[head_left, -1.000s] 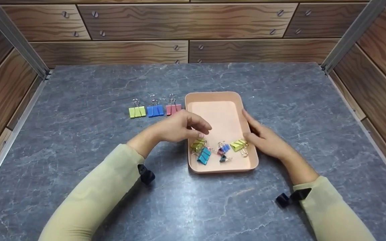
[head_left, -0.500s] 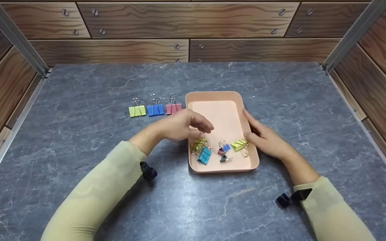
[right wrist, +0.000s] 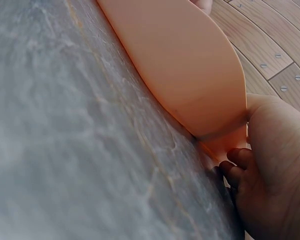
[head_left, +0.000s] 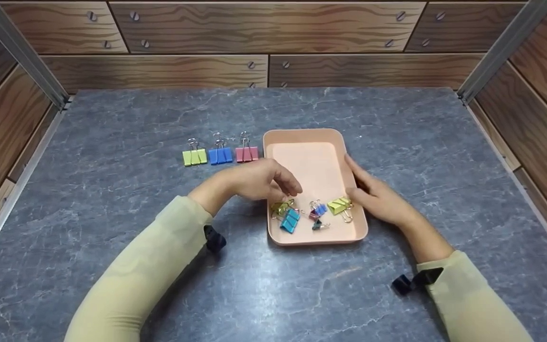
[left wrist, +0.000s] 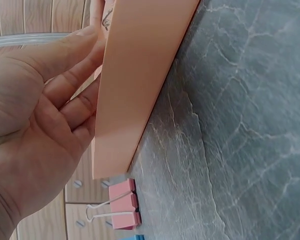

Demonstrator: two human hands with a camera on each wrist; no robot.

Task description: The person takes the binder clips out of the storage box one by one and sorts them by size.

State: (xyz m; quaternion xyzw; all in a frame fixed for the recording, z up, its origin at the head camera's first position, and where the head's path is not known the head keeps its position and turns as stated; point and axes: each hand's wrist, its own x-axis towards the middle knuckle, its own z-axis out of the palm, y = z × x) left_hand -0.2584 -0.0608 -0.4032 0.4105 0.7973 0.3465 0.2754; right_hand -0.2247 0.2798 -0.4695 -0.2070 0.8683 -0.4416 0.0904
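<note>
A peach tray [head_left: 307, 136] holds several small binder clips near its front end. My left hand [head_left: 261, 179] reaches over the tray's left wall, its fingers bent loosely down just above a yellow-green binder clip [head_left: 280, 207]. In the left wrist view its fingertips are partly hidden behind the tray wall [left wrist: 135, 75]. Beside that clip lies a teal binder clip [head_left: 289, 221]. My right hand [head_left: 379, 198] grips the tray's right wall, thumb at the rim and fingers along the outside. Close to its thumb rests another yellow-green clip [head_left: 339, 205].
To the left of the tray stand a yellow-green binder clip [head_left: 194, 157], a blue one [head_left: 220, 156] and a pink one [head_left: 247, 154] in a row on the grey marbled table [head_left: 159, 114]. Wood-patterned panels [head_left: 264, 28] enclose the back and sides.
My left hand has sunk slightly lower and nearer the clips inside the tray. The right hand keeps its grip on the tray wall, and the clips lie as before.
</note>
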